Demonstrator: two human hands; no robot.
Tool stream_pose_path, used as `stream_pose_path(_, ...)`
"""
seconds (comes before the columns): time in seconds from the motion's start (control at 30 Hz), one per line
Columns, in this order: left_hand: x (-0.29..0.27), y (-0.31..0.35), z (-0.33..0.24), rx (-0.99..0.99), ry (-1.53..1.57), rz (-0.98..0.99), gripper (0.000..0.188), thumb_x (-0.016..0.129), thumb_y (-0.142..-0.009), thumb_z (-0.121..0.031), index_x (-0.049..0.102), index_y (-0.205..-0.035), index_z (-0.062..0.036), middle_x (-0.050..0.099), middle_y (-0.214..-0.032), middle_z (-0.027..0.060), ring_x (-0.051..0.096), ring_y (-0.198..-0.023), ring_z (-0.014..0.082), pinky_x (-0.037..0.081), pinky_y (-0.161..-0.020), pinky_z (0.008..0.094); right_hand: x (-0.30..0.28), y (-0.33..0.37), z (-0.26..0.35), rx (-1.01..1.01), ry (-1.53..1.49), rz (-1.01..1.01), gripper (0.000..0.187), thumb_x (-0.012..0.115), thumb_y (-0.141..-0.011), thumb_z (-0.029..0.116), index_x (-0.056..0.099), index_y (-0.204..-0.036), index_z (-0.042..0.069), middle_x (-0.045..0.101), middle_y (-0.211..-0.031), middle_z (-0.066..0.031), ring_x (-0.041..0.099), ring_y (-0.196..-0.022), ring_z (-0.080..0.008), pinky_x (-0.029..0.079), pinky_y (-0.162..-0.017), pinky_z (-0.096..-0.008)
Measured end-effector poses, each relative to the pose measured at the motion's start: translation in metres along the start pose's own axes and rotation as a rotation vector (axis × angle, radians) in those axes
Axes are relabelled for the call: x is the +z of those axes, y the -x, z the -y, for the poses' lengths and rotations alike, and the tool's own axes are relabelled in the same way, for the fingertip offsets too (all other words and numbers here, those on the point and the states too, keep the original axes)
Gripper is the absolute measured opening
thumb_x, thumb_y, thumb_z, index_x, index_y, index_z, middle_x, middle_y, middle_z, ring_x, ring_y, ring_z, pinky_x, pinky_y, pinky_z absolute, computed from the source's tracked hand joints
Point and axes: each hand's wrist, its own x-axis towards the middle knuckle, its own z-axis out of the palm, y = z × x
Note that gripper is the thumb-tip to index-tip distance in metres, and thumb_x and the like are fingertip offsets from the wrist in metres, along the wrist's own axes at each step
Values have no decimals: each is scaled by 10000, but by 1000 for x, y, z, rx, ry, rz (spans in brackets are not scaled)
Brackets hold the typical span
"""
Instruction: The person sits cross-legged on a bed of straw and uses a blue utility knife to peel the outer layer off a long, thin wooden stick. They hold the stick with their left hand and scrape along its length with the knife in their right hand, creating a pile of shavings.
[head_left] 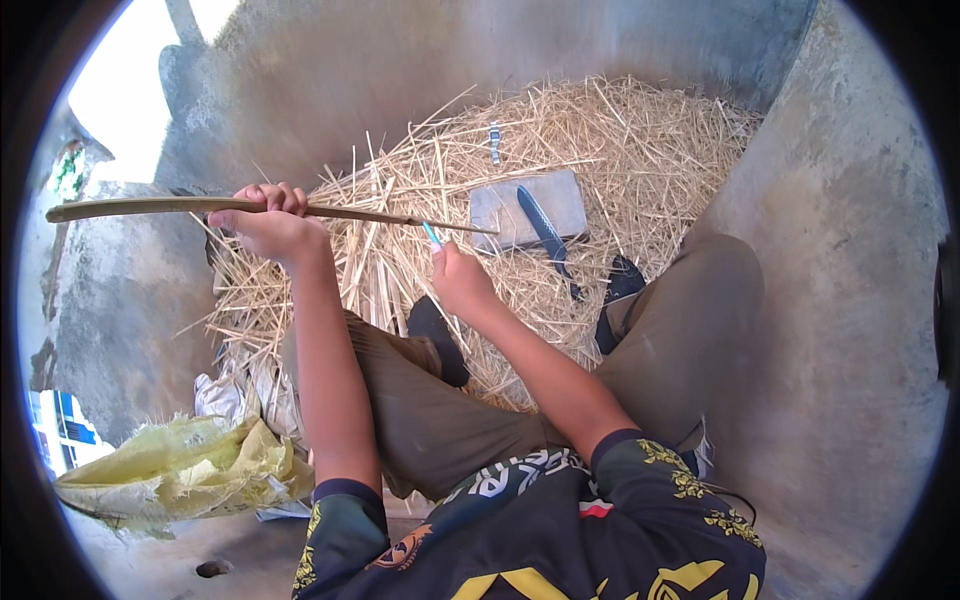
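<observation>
A long, slightly curved wooden stick (130, 208) runs from the far left toward the middle, thick at its left end and tapering to a thin right tip. My left hand (268, 222) is wrapped round it near its middle. Closed round a small light-blue tool (431, 233), my right hand (463, 282) is beside the stick's thin end. The blue tool's tip meets the stick; most of it is hidden in my fingers, so its kind is unclear. Just right of the stick's tip, a dark-bladed knife (541, 222) lies across a grey block (492, 202).
Dry straw (650, 150) covers the ground between concrete walls (840, 230). Beyond the block lies a wristwatch (495, 143). A torn yellowish sack (190, 470) sits at the lower left. My bent legs (690, 310) and dark shoes (437, 340) frame the work area.
</observation>
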Motion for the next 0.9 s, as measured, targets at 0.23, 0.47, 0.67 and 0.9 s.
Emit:
stream_pose_path(0.23,11,11,1,12,12,30,689,253,-930,-779,382,-790,-117,330,-624,-22,295,-473,89,275,-422,246,2,5,-2,-54,43,-19,431,351,-1061,373,545,-1065,-11,671,-770,-277,672,-766,-488,528,-721,-588)
stream_pose_path(0.47,12,13,-6,-2,-52,-36,667,160,-992,-712,376,-793,-113,283,-586,-20,224,-466,104,222,-430,255,-11,8,35,6,19,60,437,331,-1068,377,536,-1066,-8,660,-765,-272,653,-733,-491,518,-677,-577)
stream_pose_path(0.67,17,12,-3,17,-29,-18,657,162,-1000,-701,371,-797,-113,296,-599,-19,228,-471,105,219,-427,255,-2,5,14,-2,46,1,440,331,-1067,383,537,-1069,-5,665,-774,-269,659,-744,-489,517,-708,-586)
stream_pose_path(0.9,14,13,-5,15,-44,-38,650,160,-1006,-694,363,-795,-113,296,-608,-18,232,-479,105,212,-432,256,-15,17,48,-83,76,46,463,321,-1070,398,542,-1054,-7,681,-762,-254,686,-734,-466,545,-685,-567)
